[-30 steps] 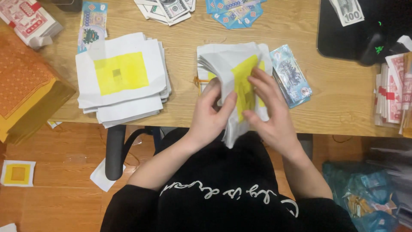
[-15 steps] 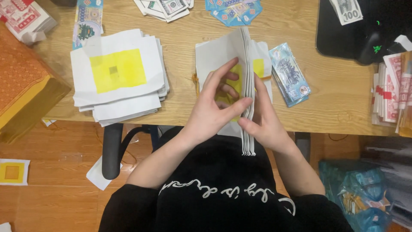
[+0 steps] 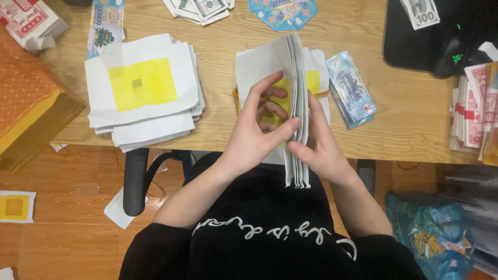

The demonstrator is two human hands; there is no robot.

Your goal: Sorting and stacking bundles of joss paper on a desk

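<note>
Both hands hold a sheaf of white paper sheets (image 3: 297, 78) with yellow squares, stood on edge over the front of the wooden table (image 3: 415, 129). My left hand (image 3: 259, 129) presses the sheaf's left face, thumb on its near edge. My right hand (image 3: 319, 142) grips it from the right. More white sheets with a yellow patch (image 3: 314, 78) lie flat under it. A second stack of white sheets with a yellow square (image 3: 142, 88) lies to the left, apart from both hands.
A blue banknote bundle (image 3: 350, 88) lies right of the sheaf. Loose paper notes (image 3: 197, 9) and blue papers (image 3: 282, 11) sit at the far edge. An orange box (image 3: 26, 103) is at left, red-and-white bundles (image 3: 474, 111) at right, a black mat (image 3: 415, 41) behind, a blue bag (image 3: 436, 233) on the floor.
The sheaf, bent with its yellow face showing a second ago, now stands squared on edge between both hands. The other stacks have not moved.
</note>
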